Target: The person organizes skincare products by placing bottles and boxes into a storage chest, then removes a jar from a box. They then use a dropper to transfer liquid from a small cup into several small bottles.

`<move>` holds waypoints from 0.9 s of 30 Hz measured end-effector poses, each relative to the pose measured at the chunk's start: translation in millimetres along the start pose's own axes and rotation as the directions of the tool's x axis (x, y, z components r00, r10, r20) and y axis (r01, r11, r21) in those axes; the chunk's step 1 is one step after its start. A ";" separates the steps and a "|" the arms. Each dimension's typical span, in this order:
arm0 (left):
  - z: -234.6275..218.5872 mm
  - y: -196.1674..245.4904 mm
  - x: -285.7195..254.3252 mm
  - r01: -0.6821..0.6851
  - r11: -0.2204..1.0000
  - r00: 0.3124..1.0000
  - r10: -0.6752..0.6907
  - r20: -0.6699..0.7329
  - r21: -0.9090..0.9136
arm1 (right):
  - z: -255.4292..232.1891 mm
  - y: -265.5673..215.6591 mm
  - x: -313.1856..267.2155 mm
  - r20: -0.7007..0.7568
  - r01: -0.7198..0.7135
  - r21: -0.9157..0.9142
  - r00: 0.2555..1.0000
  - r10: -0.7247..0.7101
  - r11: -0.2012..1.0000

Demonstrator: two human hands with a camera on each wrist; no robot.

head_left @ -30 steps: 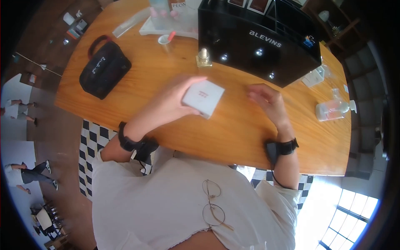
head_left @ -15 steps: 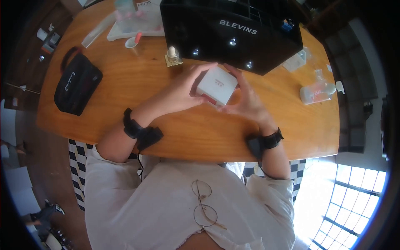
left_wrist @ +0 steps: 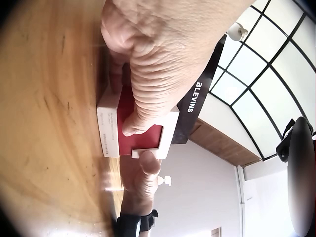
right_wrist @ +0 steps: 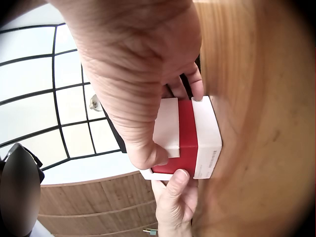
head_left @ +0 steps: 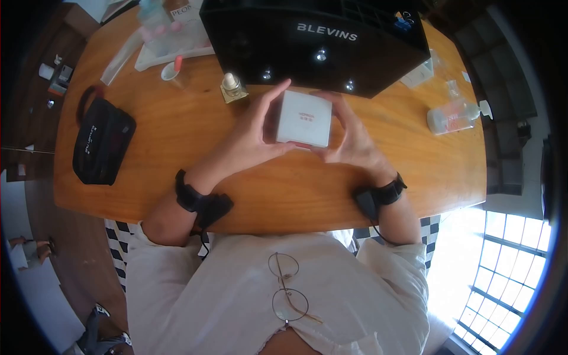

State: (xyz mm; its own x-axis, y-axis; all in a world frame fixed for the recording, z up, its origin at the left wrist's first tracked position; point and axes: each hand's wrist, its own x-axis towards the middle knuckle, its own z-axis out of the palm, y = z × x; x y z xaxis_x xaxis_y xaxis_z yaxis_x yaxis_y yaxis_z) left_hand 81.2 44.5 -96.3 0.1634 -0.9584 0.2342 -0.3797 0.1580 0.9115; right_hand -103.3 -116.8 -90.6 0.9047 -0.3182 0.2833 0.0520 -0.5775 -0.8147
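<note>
Between both hands, close over the table, is a small white box (head_left: 305, 118) with faint red print on top. My left hand (head_left: 251, 133) grips its left side, and my right hand (head_left: 358, 139) holds the right side. From the left wrist view, a red inner part (left_wrist: 129, 142) shows between the white sections of the box, with the left thumb (left_wrist: 140, 121) lying across it. The right thumb (right_wrist: 148, 155) presses on the white section beside the red in the right wrist view. Parts of the fingers behind the box are hidden.
A black BLEVINS case (head_left: 260, 44) stands behind the box. A dropper bottle (head_left: 232, 89), small cup (head_left: 170, 72) and white tray (head_left: 177, 57) are at the back left, a black pouch (head_left: 103, 142) farther left. A pump bottle (head_left: 452, 117) lies at the right.
My right hand has come in from the right and taken hold of the box, which the left hand held alone before. The box has turned squarer to the head view.
</note>
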 end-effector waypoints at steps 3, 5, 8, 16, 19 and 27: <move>1.3 0.7 -0.1 0.008 1.000 1.000 -0.008 -0.001 -0.021 | 0.2 0.8 -0.1 -0.007 0.018 0.006 1.000 -0.018 1.000; 2.2 1.7 -0.7 -0.001 1.000 1.000 0.001 -0.011 -0.018 | 1.2 1.8 -0.8 -0.004 0.008 0.011 1.000 -0.008 1.000; 1.1 -0.3 -2.2 -0.016 1.000 0.999 0.017 -0.027 0.016 | 2.2 0.1 -0.9 -0.002 -0.038 0.022 0.999 0.038 0.999; 2.1 1.7 -2.6 0.018 0.998 0.999 -0.016 -0.036 0.066 | -1.8 -2.5 -0.5 -0.007 -0.009 -0.016 1.000 0.009 1.000; 1.6 -1.3 -2.8 -0.010 0.996 0.999 0.013 -0.036 0.087 | -2.6 -3.3 -1.1 -0.003 -0.018 -0.030 1.000 0.018 0.999; -0.5 -2.7 -1.7 -0.037 0.994 0.999 0.041 -0.034 0.101 | -4.0 -2.8 -0.4 -0.011 -0.001 -0.046 1.000 0.001 0.999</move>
State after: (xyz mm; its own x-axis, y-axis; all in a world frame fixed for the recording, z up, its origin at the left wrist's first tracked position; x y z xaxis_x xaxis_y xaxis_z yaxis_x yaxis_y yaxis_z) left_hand 82.5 45.9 -99.0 0.1784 -0.9426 0.2824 -0.4752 0.1688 0.8635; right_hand -105.4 -118.1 -86.4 0.9001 -0.3268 0.2882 0.0312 -0.6114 -0.7907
